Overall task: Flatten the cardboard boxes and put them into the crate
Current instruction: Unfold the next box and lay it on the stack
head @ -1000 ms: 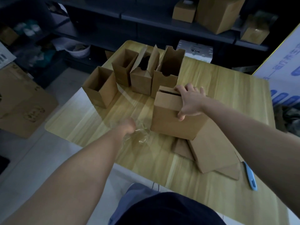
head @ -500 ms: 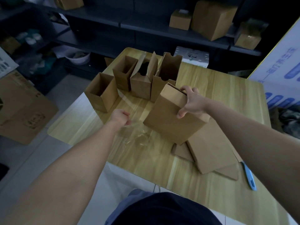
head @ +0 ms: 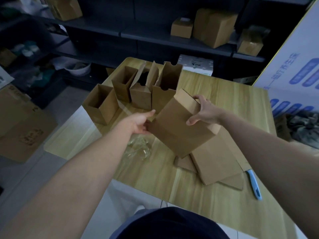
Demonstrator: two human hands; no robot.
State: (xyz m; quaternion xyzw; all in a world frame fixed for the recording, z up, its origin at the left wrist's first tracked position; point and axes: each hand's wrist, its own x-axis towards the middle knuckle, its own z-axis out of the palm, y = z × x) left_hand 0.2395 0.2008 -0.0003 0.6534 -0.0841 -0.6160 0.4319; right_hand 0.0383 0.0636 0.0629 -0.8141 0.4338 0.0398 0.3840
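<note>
While I look from my side outward, the cutter (head: pixel 253 184) lies nearest on the surface (head: pixel 215 213), beside flat boxes (head: pixel 219 163) piled there, I think, to wait for the crate, which I do not see. Further out, my right hand (head: pixel 203 112) clasps the top end of a closed box (head: pixel 181 128), thumb on the near face, tilting it above the pile, probably to reach its bottom. My left hand (head: pixel 139 124) touches its lower end; the fingers are hidden, so whether it grips I cannot tell. Behind stand four open boxes (head: pixel 140 98).

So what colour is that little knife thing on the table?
The knife is light blue, clearest in the head view.
</note>
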